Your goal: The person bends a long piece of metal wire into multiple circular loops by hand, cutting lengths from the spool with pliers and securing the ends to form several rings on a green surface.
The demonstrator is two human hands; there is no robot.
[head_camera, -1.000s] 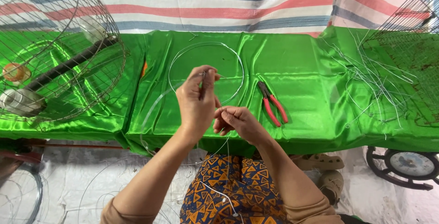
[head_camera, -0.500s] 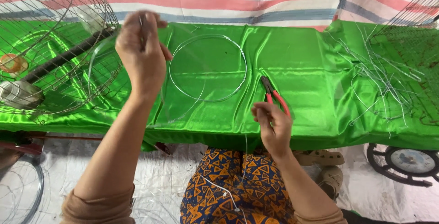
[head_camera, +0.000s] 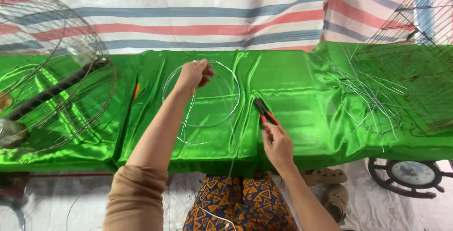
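Patterned orange-and-blue cloth covers the person's lap at the near edge, and a fine wire strand hangs down over the table's front toward it. Just beyond, the right hand rests on the green satin cloth covering the table, fingers curled loosely at the red handles of the pliers; whether they have closed on the handles cannot be told. Farther in, the left hand is raised, fingertips pinched narrowly on the top of a thin wire ring that otherwise lies on the cloth. To the left stands a wire fan guard; to the right lie loose wire offcuts and a wire cage, with a striped tarpaulin behind. Likely risks: the slack strand could snag on the ring or the table edge and kink as the left hand lifts; the slippery satin could let the ring or pliers slide; cut wire ends could prick a fingertip.
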